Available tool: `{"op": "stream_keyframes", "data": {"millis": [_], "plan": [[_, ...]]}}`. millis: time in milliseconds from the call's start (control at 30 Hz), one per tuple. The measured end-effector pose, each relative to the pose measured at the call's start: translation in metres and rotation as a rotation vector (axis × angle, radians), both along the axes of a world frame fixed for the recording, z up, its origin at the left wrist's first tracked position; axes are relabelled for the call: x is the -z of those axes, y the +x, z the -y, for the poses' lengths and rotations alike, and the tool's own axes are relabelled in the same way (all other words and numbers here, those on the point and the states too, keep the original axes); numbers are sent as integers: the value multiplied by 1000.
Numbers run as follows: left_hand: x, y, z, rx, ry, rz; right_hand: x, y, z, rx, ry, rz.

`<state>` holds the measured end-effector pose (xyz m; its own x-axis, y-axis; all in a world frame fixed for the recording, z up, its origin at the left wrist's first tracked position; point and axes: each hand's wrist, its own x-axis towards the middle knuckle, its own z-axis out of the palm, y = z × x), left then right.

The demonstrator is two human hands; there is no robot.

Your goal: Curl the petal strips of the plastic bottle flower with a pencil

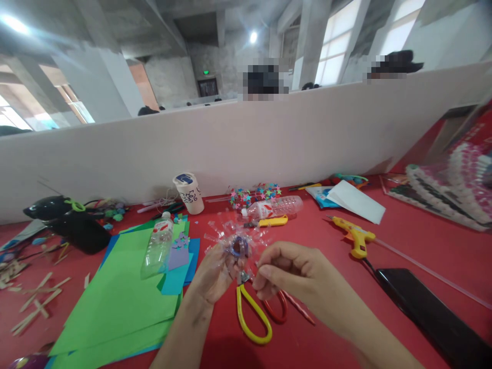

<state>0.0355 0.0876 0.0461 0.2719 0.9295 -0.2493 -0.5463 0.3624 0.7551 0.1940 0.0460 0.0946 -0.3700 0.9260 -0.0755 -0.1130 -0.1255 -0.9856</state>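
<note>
My left hand (215, 277) is closed around the top of a cut clear plastic bottle (226, 233), its strips splayed outward like petals around a purple ring at the neck. Close by on the right, my right hand (290, 269) has thumb and fingers pinched together beside the strips; whatever is between them is too small to make out. Under the hands lies a pair of scissors (255, 338) with one yellow and one red handle, blades partly hidden. A pinkish twisted stick (300, 307) rests beside the red handle.
Green sheets (126, 271) carry a clear bottle (158, 238) at left. Behind the hands lie another bottle (282, 206), a yellow cutter (272, 221) and a white cup (190, 195). At right sit a yellow glue gun (357, 238) and black box (426, 312). A white partition (230, 148) stands behind.
</note>
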Motion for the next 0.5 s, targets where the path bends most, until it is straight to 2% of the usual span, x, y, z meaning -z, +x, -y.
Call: {"op": "stream_keyframes", "data": {"millis": [333,500], "plan": [[3,-2,-1,29,-8,12,-1,-1,0,2,-61,-43],[5,-3,-2,54,-3,44,0,1,-1,-7,-33,-52]]}}
